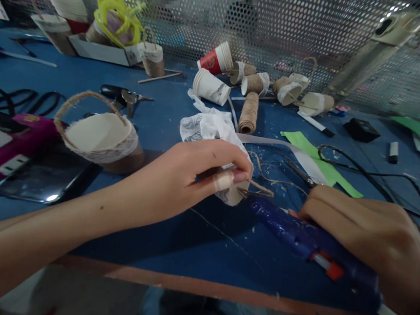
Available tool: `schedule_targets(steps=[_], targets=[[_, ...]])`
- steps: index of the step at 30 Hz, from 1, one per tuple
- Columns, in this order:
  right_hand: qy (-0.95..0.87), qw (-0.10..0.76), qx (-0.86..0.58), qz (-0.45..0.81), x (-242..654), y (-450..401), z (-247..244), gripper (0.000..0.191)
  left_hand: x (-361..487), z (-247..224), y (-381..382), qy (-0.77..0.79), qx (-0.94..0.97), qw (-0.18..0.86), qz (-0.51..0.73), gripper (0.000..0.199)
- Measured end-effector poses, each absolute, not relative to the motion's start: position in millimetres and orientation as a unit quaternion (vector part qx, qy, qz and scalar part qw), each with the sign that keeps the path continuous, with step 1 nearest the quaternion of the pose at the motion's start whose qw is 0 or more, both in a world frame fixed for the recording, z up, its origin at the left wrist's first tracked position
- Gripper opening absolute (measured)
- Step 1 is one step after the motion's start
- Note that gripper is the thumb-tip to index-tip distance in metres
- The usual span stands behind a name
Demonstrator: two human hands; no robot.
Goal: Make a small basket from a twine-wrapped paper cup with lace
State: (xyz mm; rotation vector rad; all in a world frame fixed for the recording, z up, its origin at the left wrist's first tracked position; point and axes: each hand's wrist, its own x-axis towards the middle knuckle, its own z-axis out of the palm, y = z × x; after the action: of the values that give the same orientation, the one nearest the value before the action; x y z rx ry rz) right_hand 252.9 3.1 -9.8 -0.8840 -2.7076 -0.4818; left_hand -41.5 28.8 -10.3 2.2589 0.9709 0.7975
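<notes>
Apparently gluing is in hand: toward the desk [141, 269]'s near edge, the left hand [197, 171] pinches a cup [233, 197] with twine [262, 187], the right hand [369, 230] clasping the glue gun [288, 228]. Next calls for steady aim.

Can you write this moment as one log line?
left hand: holding paper cup | right hand: gripping blue glue gun | nozzle: close to cup, contact unclear | twine spool: beyond left hand
</notes>
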Motion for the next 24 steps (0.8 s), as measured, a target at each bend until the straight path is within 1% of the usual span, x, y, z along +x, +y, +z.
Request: schedule_targets(steps=[2,5,6,9,13,18,24], targets=[[-0.930,0.136,-0.294,-0.170,255.1,2.3,-8.7,0.035,-41.8,-10.5,29.2,0.362,0.840,0.272,0.298,0.015],[-0.934,0.149,-0.283,-0.161,256.8,1.6,-9.1,0.059,-41.7,-10.7,29.9,0.357,0.845,0.263,0.300,0.015],[-0.934,0.149,-0.282,-0.158,256.6,1.6,-9.6,0.062,-41.5,-10.8,30.1,0.355,0.846,0.261,0.301,0.015],[-0.934,0.138,-0.290,-0.156,254.9,2.2,-10.9,0.057,-41.1,-11.0,30.4,0.352,0.845,0.263,0.305,0.014],[-0.937,0.140,-0.285,-0.149,255.6,3.1,-10.7,0.056,-41.4,-10.4,29.9,0.349,0.842,0.273,0.307,0.014],[-0.932,0.130,-0.299,-0.157,255.8,3.8,-10.2,0.031,-41.5,-10.9,30.2,0.347,0.842,0.276,0.306,0.013],[-0.936,0.116,-0.305,-0.129,246.3,4.6,-9.8,0.037,-41.7,-13.2,30.8,0.344,0.847,0.269,0.302,0.012]])
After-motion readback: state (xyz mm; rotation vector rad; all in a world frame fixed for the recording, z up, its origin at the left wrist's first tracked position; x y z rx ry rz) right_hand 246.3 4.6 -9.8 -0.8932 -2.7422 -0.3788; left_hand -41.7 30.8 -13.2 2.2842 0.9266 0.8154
